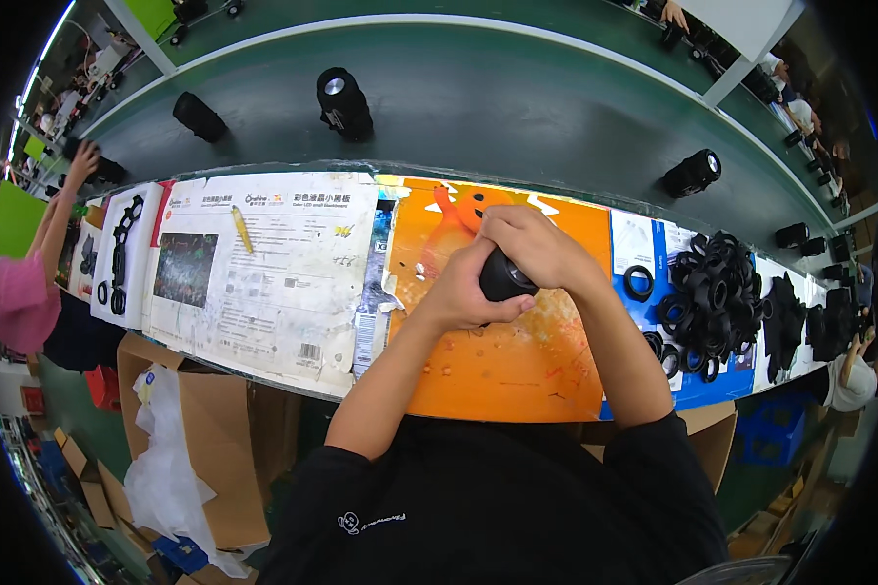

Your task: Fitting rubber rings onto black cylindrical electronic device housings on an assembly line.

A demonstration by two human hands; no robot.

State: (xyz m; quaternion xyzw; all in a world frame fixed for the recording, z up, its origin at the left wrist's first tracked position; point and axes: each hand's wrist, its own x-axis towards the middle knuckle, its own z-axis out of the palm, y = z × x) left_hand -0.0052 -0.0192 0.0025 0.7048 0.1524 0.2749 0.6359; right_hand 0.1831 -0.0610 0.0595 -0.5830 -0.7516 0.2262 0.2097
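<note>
Over the orange sheet (498, 380) on the bench, both my hands are closed around a black cylindrical speaker (503, 279). My left hand (461, 285) wraps its near left side, with the thumb along its lower end. My right hand (532, 246) covers the top and far side, its fingers curled over. Much of the speaker is hidden by my hands. Right of the sheet lies a single black rubber ring (639, 283), beside a heap of such rings (714, 304).
Beyond the bench a dark green conveyor belt (517, 117) carries black speakers (344, 103). A yellow pen-like tool (242, 231) lies on white printed cardboard (293, 331) to the left. A person in pink (18, 302) reaches to the belt. A cardboard box (210, 458) stands below.
</note>
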